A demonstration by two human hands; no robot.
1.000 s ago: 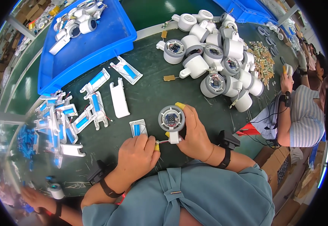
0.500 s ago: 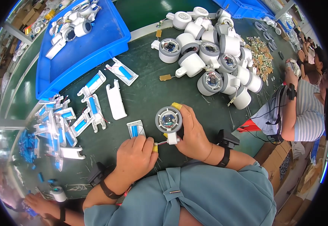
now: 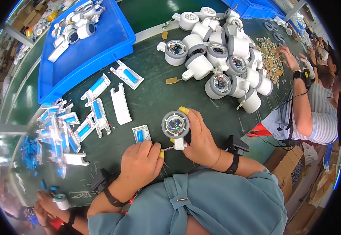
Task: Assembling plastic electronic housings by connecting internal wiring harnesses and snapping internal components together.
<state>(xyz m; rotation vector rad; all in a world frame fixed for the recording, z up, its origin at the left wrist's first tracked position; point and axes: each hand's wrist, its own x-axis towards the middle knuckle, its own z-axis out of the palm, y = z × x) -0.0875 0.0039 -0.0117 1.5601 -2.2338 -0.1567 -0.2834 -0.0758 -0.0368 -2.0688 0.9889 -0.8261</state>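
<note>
My right hand (image 3: 201,143) grips a round fan head (image 3: 175,124) with a grey ring, an exposed circuit board and a short white stem pointing toward me. Yellow tape covers fingertips on both hands. Just left of the stem, my left hand (image 3: 141,164) is closed in a pinch on thin wires (image 3: 168,148) that run to the stem. Behind the left knuckles lies a white handle half (image 3: 141,134) holding a blue battery; its near end is hidden by the hand.
Several white fan heads (image 3: 239,47) are heaped at the far right, beside small brown circuit boards (image 3: 270,58). Handle halves with batteries (image 3: 56,131) pile up at left, near a blue tray (image 3: 96,55). Co-workers' hands show at right (image 3: 290,58) and lower left (image 3: 47,203).
My hands and the fan head look unchanged. The co-worker at right has reached toward the small boards. At lower left, another person's hands have moved up near a white fan head.
</note>
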